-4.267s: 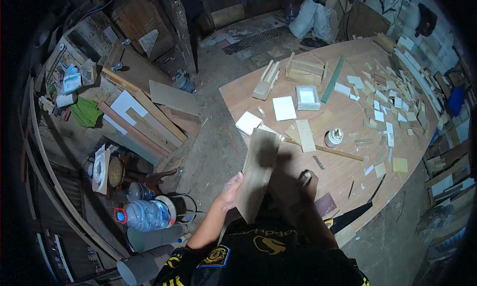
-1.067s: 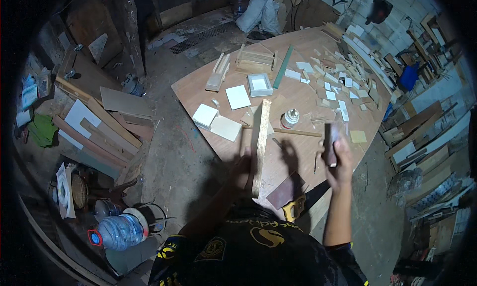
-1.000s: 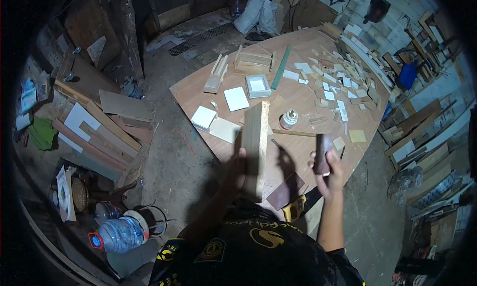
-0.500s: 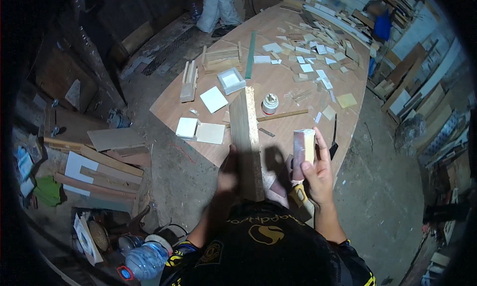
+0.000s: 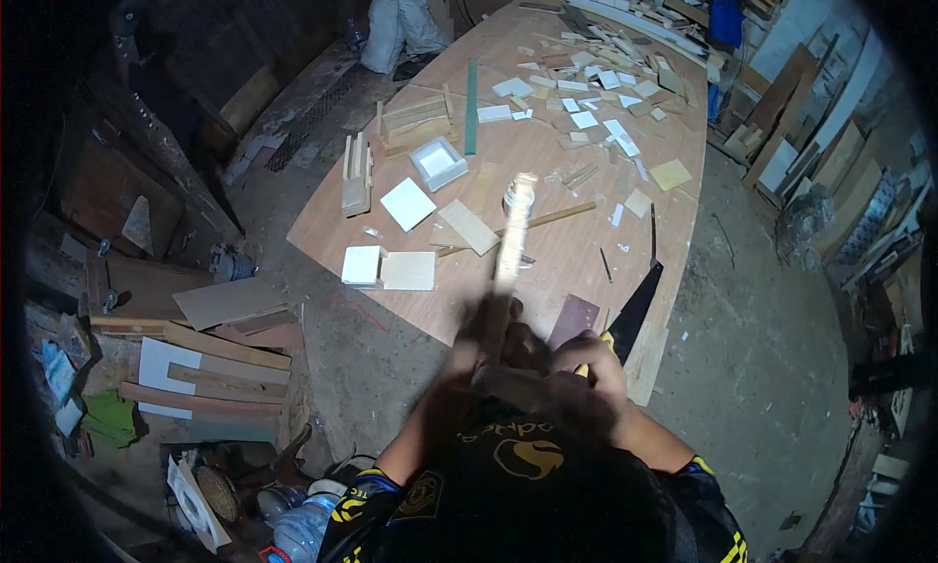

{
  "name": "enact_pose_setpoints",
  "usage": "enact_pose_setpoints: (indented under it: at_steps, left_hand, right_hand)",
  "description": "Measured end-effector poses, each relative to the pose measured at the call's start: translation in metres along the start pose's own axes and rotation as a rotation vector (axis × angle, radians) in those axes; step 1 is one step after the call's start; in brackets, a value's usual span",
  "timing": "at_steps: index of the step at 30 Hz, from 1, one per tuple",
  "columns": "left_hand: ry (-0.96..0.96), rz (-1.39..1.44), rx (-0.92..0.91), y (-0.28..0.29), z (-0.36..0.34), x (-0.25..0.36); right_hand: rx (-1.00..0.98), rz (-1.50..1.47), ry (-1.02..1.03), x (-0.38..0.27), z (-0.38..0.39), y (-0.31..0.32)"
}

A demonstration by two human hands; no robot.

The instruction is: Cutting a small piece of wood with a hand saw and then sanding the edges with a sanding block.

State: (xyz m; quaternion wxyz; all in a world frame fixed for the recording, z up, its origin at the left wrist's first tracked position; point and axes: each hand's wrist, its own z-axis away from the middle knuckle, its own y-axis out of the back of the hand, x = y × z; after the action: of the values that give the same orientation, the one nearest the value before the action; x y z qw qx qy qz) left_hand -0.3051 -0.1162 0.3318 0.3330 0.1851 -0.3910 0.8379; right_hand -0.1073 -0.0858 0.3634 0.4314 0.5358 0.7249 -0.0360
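Note:
A narrow wooden board (image 5: 512, 245) stands on edge in front of me, its bright edge facing up. My left hand (image 5: 474, 343) grips it near its close end, the fingers partly in shadow. My right hand (image 5: 591, 372) is closed around a sandpaper-wrapped block (image 5: 518, 387), which lies across the board's near end, close to my shirt. The block is blurred and dim. Beside the right hand rests a handsaw (image 5: 638, 304) with a black blade and yellow handle. A reddish sandpaper sheet (image 5: 575, 319) lies on the table by the board.
The wooden table (image 5: 391, 314) carries a white open box (image 5: 438, 162), a white square piece (image 5: 407, 204), a hinged-looking white box (image 5: 363, 267) and a green strip (image 5: 471, 108). A jar (image 5: 510, 201) is partly behind the board. Many offcuts (image 5: 586, 104) cover the far right.
My right hand has brought the sanding block down and left onto the board's near end. The board has turned more edge-on, uncovering a wood piece on the table.

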Motion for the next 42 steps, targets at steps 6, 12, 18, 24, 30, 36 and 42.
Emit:
enact_pose_setpoints:
  at_steps: [6,12,18,24,30,36,42]
  left_hand:
    - [0.038,0.058,-0.116,0.018,0.021,-0.016]
    - [0.040,0.137,-0.224,0.016,0.010,-0.001]
    - [0.052,0.203,-0.321,0.019,0.015,-0.002]
    - [0.084,0.263,-0.428,0.016,0.008,-0.002]
    - [0.082,0.342,-0.528,0.009,0.010,-0.007]
    - [0.123,0.416,-0.629,0.019,0.018,-0.009]
    - [0.123,0.492,-0.745,-0.005,-0.010,0.002]
  right_hand:
    - [0.094,-0.018,-0.175,0.037,-0.051,-0.001]
    - [-0.073,0.141,0.153,0.028,-0.033,-0.028]
    - [0.092,0.261,0.053,0.050,-0.084,-0.013]
    - [-0.268,0.057,-0.042,0.013,-0.060,-0.036]
    - [-0.128,0.222,-0.343,0.060,-0.091,-0.016]
    - [-0.355,0.156,0.088,0.015,-0.053,-0.051]
    - [-0.096,-0.039,-0.264,0.065,-0.092,-0.028]
